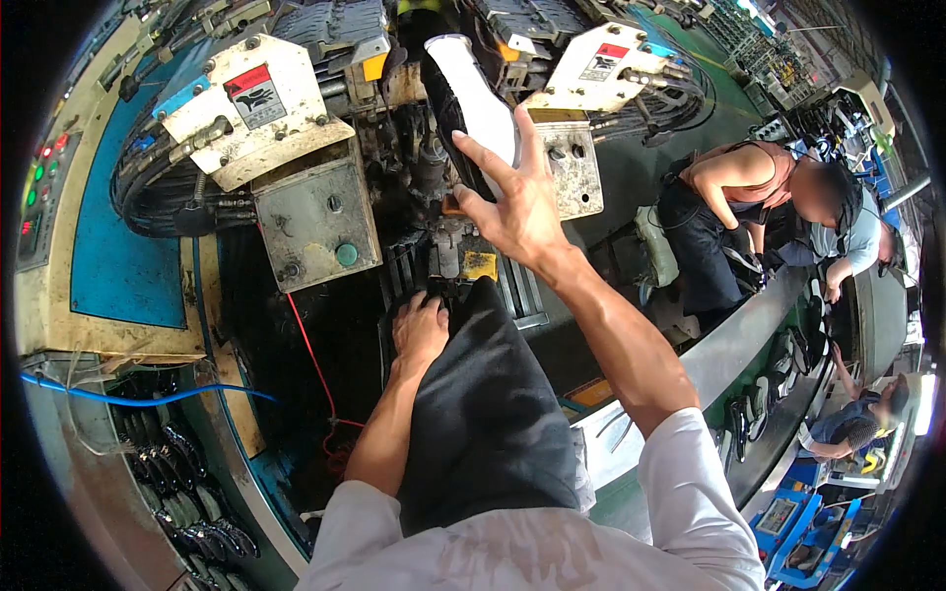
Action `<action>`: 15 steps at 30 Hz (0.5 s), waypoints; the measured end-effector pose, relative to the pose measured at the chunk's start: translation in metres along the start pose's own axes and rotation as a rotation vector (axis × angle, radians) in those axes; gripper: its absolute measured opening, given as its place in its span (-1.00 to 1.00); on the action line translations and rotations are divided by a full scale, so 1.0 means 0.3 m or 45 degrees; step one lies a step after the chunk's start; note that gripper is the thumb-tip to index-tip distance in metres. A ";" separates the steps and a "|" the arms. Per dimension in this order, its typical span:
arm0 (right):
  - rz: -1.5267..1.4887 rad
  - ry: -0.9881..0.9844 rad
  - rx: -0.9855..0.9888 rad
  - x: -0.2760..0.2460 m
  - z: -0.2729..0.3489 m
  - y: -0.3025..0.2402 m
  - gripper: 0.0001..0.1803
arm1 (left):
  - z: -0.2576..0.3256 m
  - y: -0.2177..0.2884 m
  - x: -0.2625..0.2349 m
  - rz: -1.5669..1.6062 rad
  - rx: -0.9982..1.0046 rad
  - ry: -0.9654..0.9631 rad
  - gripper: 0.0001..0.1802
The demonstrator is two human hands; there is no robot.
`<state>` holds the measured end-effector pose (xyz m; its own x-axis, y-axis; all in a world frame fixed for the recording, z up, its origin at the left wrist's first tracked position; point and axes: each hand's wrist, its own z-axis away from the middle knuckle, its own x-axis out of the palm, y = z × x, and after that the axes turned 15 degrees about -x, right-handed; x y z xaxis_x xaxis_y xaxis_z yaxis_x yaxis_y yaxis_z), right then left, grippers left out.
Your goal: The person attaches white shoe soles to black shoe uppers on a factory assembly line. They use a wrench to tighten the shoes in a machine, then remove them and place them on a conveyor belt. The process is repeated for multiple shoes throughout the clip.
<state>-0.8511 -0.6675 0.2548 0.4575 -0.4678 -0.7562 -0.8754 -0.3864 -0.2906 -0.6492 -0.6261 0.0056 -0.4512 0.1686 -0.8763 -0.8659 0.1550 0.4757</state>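
Right hand: the right hand (517,202) is raised with fingers spread wide, its fingertips against the side of the white-soled shoe with a black upper (468,98) that sits sole-outward in the grimy metal pressing machine (315,212); it grips nothing, only touches.
Left hand: the left hand (421,330) lies palm-down and loosely curled on the dark machine bed just below the shoe's station, beside the top edge of the black fabric apron (483,414); whether it holds anything underneath I cannot tell.
Shoe position: above and slightly left of the right hand, between the two cream-coloured clamp housings with red labels (251,103), toe end pointing up and away.
Near the hands: a yellow block (480,264) sits between the two hands; a green round button (346,254) on a grey steel box is to the left of the left hand.
Doing it well, as I judge it: steady the shoe with flat fingertips on the sole wall, not the upper, so it stays square in its seat.
Care: keep the fingers clear of the clamp faces on either side of the right hand.
Support: the left hand's low brace looks useful; keep it off the moving parts.
Surroundings: a curved grey conveyor with more shoes (749,414) runs to the right of the right forearm, with other people working along it.
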 end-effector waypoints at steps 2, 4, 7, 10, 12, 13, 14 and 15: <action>-0.024 0.028 0.003 0.054 -0.006 0.028 -0.28 | -0.026 -0.029 -0.021 0.064 -0.180 -0.191 -0.64; -0.007 -0.023 -0.015 0.083 0.002 0.037 -0.26 | -0.055 -0.040 -0.050 0.063 -0.247 -0.216 -0.74; 0.037 -0.019 0.004 0.105 0.018 0.019 -0.25 | -0.084 -0.072 -0.066 0.049 -0.351 -0.183 -0.77; 0.114 -0.063 0.040 0.126 -0.008 -0.048 -0.23 | -0.107 -0.126 -0.093 0.121 -0.456 -0.200 -0.76; 0.138 -0.106 0.101 0.139 -0.003 -0.102 -0.08 | -0.107 -0.132 -0.104 0.104 -0.471 -0.216 -0.76; 0.110 -0.102 0.119 0.146 0.007 -0.116 -0.06 | -0.097 -0.129 -0.107 0.105 -0.465 -0.197 -0.76; 0.080 -0.099 0.134 0.157 0.020 -0.117 -0.04 | -0.091 -0.126 -0.111 0.106 -0.462 -0.178 -0.76; 0.064 -0.076 0.091 0.166 0.034 -0.116 -0.04 | -0.083 -0.123 -0.111 0.113 -0.462 -0.181 -0.76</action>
<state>-0.7993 -0.6693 0.2213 0.4045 -0.4359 -0.8039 -0.9069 -0.3047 -0.2911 -0.6075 -0.6617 0.0154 -0.5155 0.3026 -0.8017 -0.8563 -0.2159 0.4691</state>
